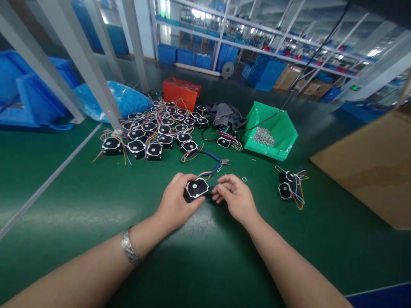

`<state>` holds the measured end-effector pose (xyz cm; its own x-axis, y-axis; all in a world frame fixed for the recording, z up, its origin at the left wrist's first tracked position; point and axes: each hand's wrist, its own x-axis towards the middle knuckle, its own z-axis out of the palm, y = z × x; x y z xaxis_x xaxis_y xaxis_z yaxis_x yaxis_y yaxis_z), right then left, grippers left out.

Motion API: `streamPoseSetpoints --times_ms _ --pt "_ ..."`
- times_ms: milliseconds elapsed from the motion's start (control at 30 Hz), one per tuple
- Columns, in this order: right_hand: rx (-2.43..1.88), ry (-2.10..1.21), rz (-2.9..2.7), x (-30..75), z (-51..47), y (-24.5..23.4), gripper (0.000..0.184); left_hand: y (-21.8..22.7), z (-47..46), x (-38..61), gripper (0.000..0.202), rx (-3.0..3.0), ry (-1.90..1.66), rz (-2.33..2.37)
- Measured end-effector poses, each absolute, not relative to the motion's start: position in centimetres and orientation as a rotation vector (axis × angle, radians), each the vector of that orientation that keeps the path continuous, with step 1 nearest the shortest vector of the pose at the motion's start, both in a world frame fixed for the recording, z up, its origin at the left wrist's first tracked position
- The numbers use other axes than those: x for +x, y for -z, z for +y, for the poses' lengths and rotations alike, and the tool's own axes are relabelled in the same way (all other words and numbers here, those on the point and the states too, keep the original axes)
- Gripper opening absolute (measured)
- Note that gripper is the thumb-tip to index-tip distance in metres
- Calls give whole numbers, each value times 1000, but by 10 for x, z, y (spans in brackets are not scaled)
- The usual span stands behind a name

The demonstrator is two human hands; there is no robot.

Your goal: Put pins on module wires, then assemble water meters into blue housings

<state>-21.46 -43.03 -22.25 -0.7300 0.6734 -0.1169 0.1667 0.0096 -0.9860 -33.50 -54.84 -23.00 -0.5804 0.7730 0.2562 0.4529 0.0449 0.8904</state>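
Orange box (pixel 182 92), blue plastic bag (pixel 130 102), large cardboard box (pixel 369 160)

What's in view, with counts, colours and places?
Held motor: one, black, front centre
Other motors: many, black, mostly upper left
Wires: many, multicoloured, on motors
Cutters: one, blue-handled, centre
Ring: one, pale, right of centre
Bin: one, green, right of centre
Metal parts: many, silver, in bin
Cloth: one, grey, beside bin
Red box: one, red, rear
Bag: one, blue, upper left
Crates: several, blue, left and background
Cartons: several, brown, right
Surface: one, green, beneath motors
Posts: several, pale, left
Racks: several, pale, background
Bracelet: one, silver, front left
Left hand: one, bare, gripping held motor
Right hand: one, bare, beside held motor
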Motion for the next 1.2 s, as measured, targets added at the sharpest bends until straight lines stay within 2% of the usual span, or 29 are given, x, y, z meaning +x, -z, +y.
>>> streamPoseSetpoints --times_ms 167,467,667,767,900,967,1067,1200 --pt "-780 -1312 -2231 -211 -436 223 10 232 -549 -335 33 1389 -1473 2132" --pt "-704 -1052 -2412 -212 -443 222 12 230 -549 -333 31 1415 -1492 2119" --pt "-617 -706 -2483 -213 -444 224 16 228 -549 -332 28 1377 -1512 2148" --pt "-467 -579 -2481 -212 -444 224 22 230 -548 -331 26 1168 -1564 2089" --pt "-356 -679 -2518 -213 -444 223 28 233 -544 -334 33 731 -1701 1750" --pt "-453 -868 -2451 -214 -444 222 25 233 -542 -338 41 584 -1764 1610" --pt "-703 -1227 -2186 -216 -442 222 11 230 -542 -347 50 407 -1758 1335" --pt "-820 -1437 -1972 -218 -437 225 15 227 -542 -357 56 330 -1677 1049"
